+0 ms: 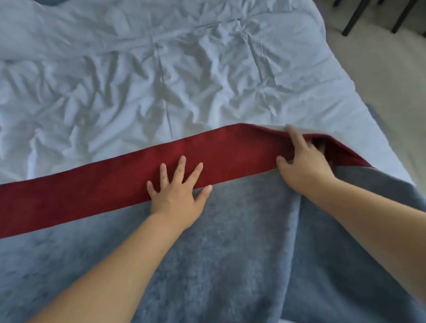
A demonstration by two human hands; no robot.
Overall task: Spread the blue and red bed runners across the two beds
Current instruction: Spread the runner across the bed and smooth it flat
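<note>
A bed runner lies across the near part of a bed with a wrinkled white sheet. Its wide part is grey-blue and its far edge is a red band running from the left edge to the right side of the bed. My left hand lies flat with fingers spread, pressing on the seam between red and blue. My right hand grips the red band near the bed's right edge, where the cloth is bunched and folded, thumb on the near side and fingers tucked into the fold.
The bed's right edge runs diagonally from upper middle to lower right, with pale carpet floor beyond it. Dark chair or table legs stand at the top right. A dark blue cloth peeks in at the top left.
</note>
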